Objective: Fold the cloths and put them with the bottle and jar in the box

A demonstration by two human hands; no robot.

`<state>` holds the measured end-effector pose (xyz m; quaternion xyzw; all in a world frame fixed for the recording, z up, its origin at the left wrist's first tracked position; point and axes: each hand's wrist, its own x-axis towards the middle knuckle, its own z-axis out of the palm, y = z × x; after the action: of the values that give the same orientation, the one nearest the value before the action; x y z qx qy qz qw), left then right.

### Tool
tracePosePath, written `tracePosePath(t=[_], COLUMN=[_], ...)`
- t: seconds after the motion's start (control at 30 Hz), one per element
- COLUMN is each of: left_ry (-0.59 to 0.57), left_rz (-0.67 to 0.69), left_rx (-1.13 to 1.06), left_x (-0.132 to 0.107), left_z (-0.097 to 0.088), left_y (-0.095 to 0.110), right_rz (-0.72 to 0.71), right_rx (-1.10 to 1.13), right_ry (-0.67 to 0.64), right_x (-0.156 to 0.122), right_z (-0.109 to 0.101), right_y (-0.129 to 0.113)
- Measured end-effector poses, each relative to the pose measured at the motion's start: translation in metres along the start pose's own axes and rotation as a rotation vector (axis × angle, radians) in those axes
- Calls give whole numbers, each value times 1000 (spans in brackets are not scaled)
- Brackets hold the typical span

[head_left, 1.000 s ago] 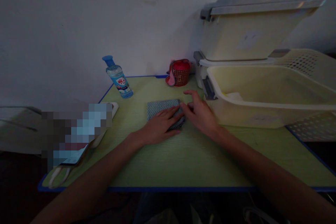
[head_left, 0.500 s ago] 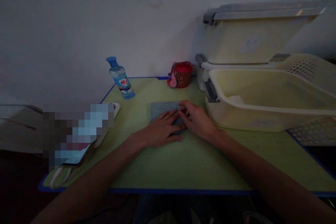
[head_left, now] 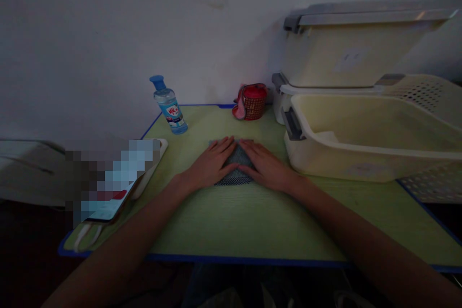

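A folded grey-blue patterned cloth (head_left: 236,160) lies flat on the green table, with a darker dotted strip along its near edge. On its left side rests my left hand (head_left: 209,163), palm down with the fingers stretched out. My right hand (head_left: 267,166) lies flat over the right side, also open. The two thumbs meet or nearly meet above the near part of the cloth, and the fingertips reach its far edge. Both hands cover the cloth's sides.
A blue bottle (head_left: 171,110) stands at the back left, a small red woven basket (head_left: 254,102) at the back. Cream plastic bins (head_left: 335,163) fill the right side. A phone (head_left: 111,202) on a white stand is at left. The green table (head_left: 231,231) has a blue edge.
My left hand has slid left and my right hand has flattened from a bent-fingered pose onto the cloth's right side. The hands now lie apart, mirrored, instead of meeting at the right.
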<state>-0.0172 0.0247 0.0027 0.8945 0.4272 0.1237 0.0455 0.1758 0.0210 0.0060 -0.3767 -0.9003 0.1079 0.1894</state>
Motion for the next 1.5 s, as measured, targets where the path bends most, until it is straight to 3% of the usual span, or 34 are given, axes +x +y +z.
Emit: tracePosePath(t=[0.17, 0.83, 1.23, 1.5], left_ry=[-90, -169, -181, -226], left_rz=[-22, -102, -95, -108], left_rx=[113, 114, 107, 106], left_x=[-3, 0, -1, 0], left_z=[6, 0, 0, -4], left_y=[1, 9, 6, 7], right_rz=[44, 24, -183, -224], right_rx=[-139, -175, -105, -115], right_ry=[-175, -152, -252, -273], right_x=[-1, -3, -2, -3], right_z=[2, 3, -23, -29], right_y=[3, 7, -4, -12])
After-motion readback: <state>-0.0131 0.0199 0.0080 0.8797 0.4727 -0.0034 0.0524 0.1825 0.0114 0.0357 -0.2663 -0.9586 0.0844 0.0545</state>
